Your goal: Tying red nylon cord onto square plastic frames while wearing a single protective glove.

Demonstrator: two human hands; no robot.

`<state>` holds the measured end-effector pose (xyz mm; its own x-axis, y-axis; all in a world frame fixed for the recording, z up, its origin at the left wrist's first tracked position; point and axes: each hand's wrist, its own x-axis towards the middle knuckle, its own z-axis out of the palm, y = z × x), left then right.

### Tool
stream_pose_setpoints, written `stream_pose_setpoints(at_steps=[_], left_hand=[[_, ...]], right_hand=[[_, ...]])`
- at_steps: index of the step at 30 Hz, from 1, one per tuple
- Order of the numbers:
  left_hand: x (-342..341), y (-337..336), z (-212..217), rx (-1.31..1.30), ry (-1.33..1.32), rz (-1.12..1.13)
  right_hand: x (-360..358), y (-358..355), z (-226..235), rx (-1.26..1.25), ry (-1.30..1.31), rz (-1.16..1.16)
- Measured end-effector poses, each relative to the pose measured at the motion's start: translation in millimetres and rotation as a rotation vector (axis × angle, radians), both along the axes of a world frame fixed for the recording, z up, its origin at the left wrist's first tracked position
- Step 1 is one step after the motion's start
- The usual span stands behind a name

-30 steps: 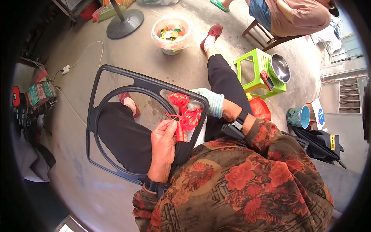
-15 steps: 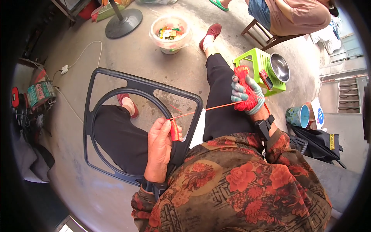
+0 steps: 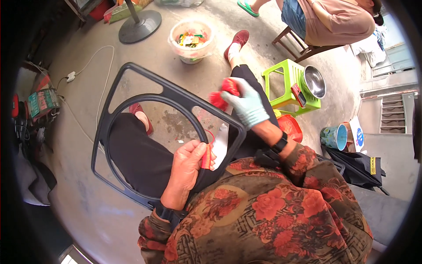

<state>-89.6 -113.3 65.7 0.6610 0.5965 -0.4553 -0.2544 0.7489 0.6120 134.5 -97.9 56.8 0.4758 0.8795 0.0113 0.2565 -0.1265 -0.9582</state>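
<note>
A dark grey plastic frame (image 3: 176, 94) with a round opening rests across my lap, over my black trousers. My left hand (image 3: 188, 163) presses on the frame's near side and pinches the part of it wrapped in red cord (image 3: 205, 156). My right hand (image 3: 246, 104), in a pale blue glove, is raised over my right knee and grips a bundle of red cord (image 3: 223, 92). A thin red strand (image 3: 212, 134) loops between the wrapped part and the bundle. A watch sits on each wrist.
A clear bowl (image 3: 191, 40) of coloured bits stands on the concrete floor ahead, near a round fan base (image 3: 140, 25). A green plastic stool (image 3: 288, 83) with a steel bowl (image 3: 314, 81) is at my right. Another person sits on a wooden stool (image 3: 299, 42) beyond. A white cable (image 3: 94, 66) crosses the floor at left.
My right hand drew the red cord bundle out to the right, then came back in toward the frame. My left hand kept its hold on the wrapped part.
</note>
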Motion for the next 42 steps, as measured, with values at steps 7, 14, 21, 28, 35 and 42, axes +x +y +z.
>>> stream_pose_setpoints(at_steps=[7, 14, 21, 28, 35, 42], left_hand=[[7.8, -10.5, 0.5, -0.05, 0.002, -0.082], [9.9, -10.3, 13.3, 0.031, 0.145, -0.039], [6.0, -15.2, 10.8, 0.115, 0.211, -0.012], [8.8, -13.6, 5.0, 0.093, 0.195, 0.024], [8.8, -15.2, 7.4, 0.114, 0.233, 0.061], [6.1, -18.4, -2.4, 0.044, 0.188, 0.085]], right_hand=[[-37.8, -20.7, 5.5, -0.226, 1.125, 0.537], [-19.9, -4.6, 6.6, -0.475, 2.043, 1.006], [7.2, 3.7, 23.9, -0.412, 0.505, 1.034], [-2.3, -24.6, 30.3, -0.377, 0.667, 0.654], [-6.9, -13.7, 23.9, -0.493, 0.204, 0.65], [-5.2, -16.6, 3.9, -0.517, 0.648, 0.76]])
